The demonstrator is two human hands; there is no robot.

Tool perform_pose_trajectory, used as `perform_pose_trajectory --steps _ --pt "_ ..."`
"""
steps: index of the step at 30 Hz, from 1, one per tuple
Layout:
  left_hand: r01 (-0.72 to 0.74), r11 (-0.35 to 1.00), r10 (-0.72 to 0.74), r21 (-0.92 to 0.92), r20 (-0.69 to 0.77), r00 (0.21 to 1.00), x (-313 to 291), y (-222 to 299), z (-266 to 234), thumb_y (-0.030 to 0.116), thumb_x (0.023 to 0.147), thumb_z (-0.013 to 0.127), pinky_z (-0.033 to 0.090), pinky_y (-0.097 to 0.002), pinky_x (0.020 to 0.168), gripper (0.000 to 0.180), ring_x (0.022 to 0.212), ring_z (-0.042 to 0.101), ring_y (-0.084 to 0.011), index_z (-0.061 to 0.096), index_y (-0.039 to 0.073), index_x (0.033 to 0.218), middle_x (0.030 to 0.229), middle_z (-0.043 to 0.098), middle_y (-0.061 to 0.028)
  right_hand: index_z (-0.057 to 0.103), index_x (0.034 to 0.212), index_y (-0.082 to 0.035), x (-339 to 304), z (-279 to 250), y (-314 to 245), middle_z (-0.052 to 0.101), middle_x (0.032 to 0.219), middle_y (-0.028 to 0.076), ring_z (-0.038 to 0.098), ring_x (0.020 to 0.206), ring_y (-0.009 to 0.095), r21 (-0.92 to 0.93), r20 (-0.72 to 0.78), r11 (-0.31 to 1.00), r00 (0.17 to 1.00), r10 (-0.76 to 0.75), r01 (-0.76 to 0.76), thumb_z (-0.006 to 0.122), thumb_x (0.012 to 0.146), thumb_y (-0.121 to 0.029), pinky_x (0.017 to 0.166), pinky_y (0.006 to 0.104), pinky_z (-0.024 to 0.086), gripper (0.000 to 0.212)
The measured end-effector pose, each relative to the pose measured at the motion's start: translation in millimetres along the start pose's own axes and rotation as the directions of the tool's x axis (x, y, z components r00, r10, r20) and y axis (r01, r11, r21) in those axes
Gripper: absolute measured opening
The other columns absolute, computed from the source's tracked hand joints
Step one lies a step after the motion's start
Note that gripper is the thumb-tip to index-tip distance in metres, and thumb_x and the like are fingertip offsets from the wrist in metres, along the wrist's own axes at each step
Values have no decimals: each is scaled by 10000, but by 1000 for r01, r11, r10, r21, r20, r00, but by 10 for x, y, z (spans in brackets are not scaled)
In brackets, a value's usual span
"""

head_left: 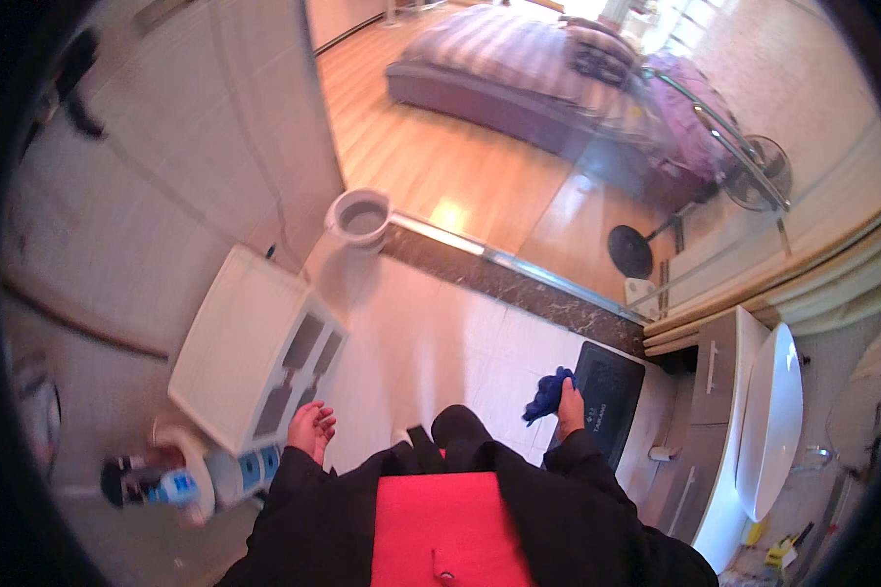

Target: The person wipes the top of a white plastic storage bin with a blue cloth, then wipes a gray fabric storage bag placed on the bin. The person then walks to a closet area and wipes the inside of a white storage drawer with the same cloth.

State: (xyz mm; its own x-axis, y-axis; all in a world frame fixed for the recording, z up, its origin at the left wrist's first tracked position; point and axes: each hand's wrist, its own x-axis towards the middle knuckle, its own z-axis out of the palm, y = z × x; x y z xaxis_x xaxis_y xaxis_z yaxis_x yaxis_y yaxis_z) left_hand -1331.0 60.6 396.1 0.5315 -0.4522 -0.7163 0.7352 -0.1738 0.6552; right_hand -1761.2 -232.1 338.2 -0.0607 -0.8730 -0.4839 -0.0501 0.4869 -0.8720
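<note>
A crumpled dark blue cloth (548, 396) is bunched in my right hand (570, 406), with the fingers closed round it. Below and to the right of that hand lies a black mat (609, 396) on the tiled floor. My left hand (311, 428) is held out with its fingers apart and slightly curled, and nothing shows in it. It is nearest to a white cabinet (237, 333) with grey panels on its front, on my left. Both forearms are in black sleeves.
A white bucket (360, 217) stands by the glass door's metal track (499, 258). A white basin (771, 421) tops a vanity (715, 391) at the right. Bottles (171, 486) crowd a shelf at lower left. Past the track are a bed (499, 98) and a fan (757, 174).
</note>
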Motion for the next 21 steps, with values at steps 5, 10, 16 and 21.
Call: perform_pose_trajectory --steps 5,10,16,21 --pt "21 986 -62 163 246 967 810 572 1229 208 1015 556 538 -299 698 242 854 670 -180 553 90 1227 1019 672 -67 645 1200 -31 675 562 -411 705 1063 91 678 934 209 -140 72 984 990 122 -111 499 1035 -519 822 391 563 536" --pt "45 944 -162 328 339 927 1264 881 2303 206 1031 544 534 -306 746 262 936 665 -180 555 100 1270 1089 679 -87 669 1002 16 1256 1577 -1143 686 1014 276 655 951 458 -576 380 769 924 -49 277 480 1023 -463 800 517 501 515" --pt "-553 559 120 618 599 792 1778 1327 3140 158 1021 565 537 -327 892 398 1093 621 -170 496 71 1404 1220 648 -116 642 980 -14 1591 2533 -2349 674 937 222 644 886 440 -210 713 517 492 -500 830 612 987 -247 737 476 518 235" --pt "-409 655 36 635 515 856 2238 1734 3635 156 1028 558 521 -310 895 383 1059 629 -156 516 69 1399 1193 658 -96 641 1081 -54 2181 3462 -3099 682 915 218 662 866 439 -121 659 615 526 -537 779 584 1005 -211 716 451 522 184"
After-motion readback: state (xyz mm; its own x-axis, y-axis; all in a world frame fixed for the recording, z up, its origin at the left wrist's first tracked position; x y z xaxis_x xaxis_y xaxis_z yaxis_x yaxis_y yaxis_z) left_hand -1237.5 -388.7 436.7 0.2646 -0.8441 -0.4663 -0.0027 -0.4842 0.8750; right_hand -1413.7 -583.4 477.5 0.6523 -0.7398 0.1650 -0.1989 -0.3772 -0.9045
